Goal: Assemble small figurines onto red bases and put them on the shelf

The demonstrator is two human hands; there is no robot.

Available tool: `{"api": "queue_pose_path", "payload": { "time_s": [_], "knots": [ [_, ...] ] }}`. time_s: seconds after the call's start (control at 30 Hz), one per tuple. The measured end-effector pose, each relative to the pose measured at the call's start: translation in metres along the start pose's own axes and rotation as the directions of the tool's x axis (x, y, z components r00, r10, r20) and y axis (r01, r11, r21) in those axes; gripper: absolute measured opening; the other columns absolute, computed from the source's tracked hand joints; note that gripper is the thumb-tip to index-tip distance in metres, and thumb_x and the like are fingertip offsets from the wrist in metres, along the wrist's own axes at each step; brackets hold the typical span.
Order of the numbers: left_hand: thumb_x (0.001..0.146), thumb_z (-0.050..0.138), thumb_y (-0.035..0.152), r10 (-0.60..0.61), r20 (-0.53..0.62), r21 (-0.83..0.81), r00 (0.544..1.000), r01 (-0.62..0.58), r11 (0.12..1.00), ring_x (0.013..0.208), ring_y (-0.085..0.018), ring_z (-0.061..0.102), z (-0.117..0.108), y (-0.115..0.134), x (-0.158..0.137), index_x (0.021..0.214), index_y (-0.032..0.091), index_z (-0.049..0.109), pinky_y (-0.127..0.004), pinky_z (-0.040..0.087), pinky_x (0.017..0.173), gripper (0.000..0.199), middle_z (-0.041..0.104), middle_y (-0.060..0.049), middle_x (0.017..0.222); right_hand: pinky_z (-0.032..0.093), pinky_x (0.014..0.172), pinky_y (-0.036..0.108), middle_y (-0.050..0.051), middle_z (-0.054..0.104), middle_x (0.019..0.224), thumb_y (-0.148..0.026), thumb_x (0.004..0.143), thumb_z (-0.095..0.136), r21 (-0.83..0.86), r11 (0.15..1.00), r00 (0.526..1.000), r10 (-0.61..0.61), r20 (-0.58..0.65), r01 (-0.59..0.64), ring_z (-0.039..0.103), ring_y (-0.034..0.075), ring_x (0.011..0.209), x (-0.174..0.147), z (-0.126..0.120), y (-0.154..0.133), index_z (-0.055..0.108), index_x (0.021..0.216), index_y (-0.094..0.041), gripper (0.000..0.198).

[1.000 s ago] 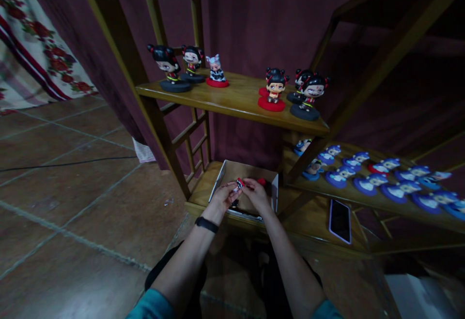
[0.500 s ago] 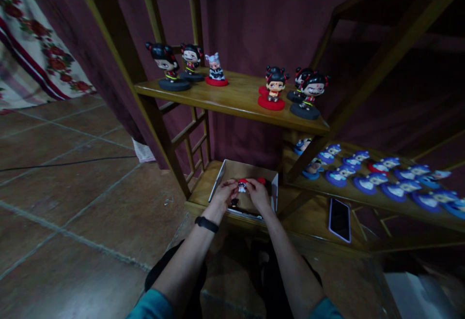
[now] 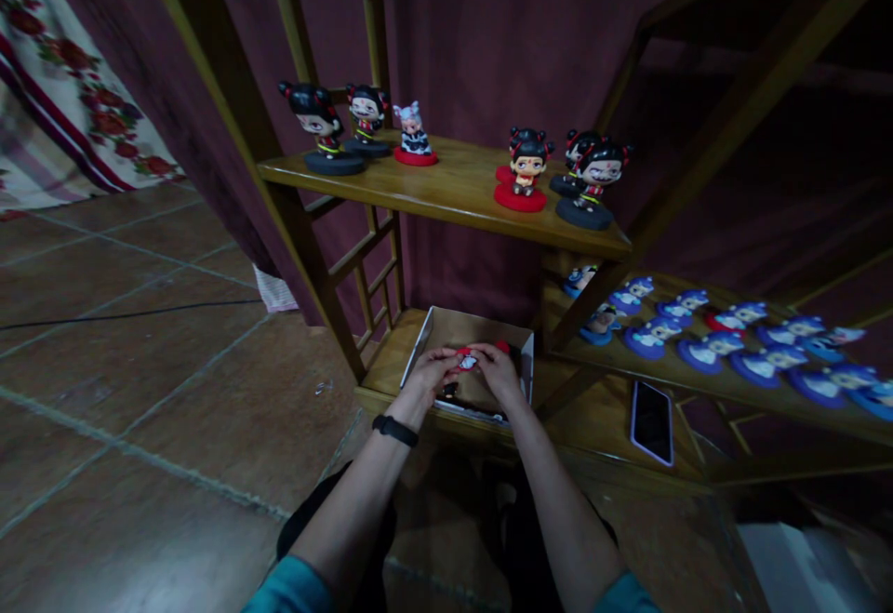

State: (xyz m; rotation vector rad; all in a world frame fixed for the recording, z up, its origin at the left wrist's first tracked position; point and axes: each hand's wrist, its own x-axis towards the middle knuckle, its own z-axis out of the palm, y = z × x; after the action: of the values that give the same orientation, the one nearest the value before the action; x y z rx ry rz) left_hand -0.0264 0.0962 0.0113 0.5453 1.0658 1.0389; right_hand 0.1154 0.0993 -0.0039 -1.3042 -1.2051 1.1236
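Note:
Between my two hands, over an open cardboard box (image 3: 423, 339), is a small figurine (image 3: 467, 362) in white with a red base. My left hand (image 3: 433, 373) grips it from the left with closed fingers, and a dark band circles that wrist. From the right, my right hand (image 3: 497, 371) pinches the same figurine. Inside the box, a dark figurine part (image 3: 450, 391) lies below my left fingers. Another red piece (image 3: 503, 347) shows just beyond my right fingers; its shape is mostly hidden.
Above the box, a wooden shelf (image 3: 446, 176) carries several black-haired figurines (image 3: 527, 166) and one grey-haired figurine (image 3: 413, 132). On the right, a lower shelf holds several blue-and-white figurines (image 3: 712, 350). A phone (image 3: 652, 421) lies right of the box. A wooden post (image 3: 279, 222) rises at left.
The figurine between my hands has turned, so its white part now lies more sideways against the red. Both hands stay over the box, with fingers slightly shifted.

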Motion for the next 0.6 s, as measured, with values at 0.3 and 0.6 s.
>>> {"api": "queue_pose_path", "payload": {
  "time_s": [0.3, 0.6],
  "knots": [
    [0.07, 0.068, 0.011, -0.132, 0.077, -0.189, 0.988, 0.145, 0.971, 0.059, -0.012, 0.064, 0.003, 0.003, -0.001, 0.073, 0.009, 0.061, -0.02, 0.052, 0.058, 0.007, 0.066, -0.007, 0.067, 0.046, 0.063, 0.025, 0.003, 0.067, 0.09, -0.039, 0.065, 0.062, 0.284, 0.942, 0.984, 0.176, 0.027, -0.177, 0.059, 0.014, 0.073, -0.011, 0.003, -0.012, 0.065, 0.092, -0.021, 0.032],
    [0.072, 0.065, 0.007, -0.109, 0.08, -0.177, 0.991, 0.121, 0.977, 0.06, -0.013, 0.065, 0.004, 0.002, -0.001, 0.072, 0.008, 0.06, -0.022, 0.055, 0.061, 0.004, 0.067, -0.009, 0.069, 0.047, 0.066, 0.026, 0.002, 0.068, 0.089, -0.032, 0.059, 0.067, 0.333, 0.917, 0.974, 0.225, 0.024, -0.22, 0.061, 0.015, 0.074, -0.015, 0.007, -0.015, 0.066, 0.088, -0.021, 0.031]
  ]
}}
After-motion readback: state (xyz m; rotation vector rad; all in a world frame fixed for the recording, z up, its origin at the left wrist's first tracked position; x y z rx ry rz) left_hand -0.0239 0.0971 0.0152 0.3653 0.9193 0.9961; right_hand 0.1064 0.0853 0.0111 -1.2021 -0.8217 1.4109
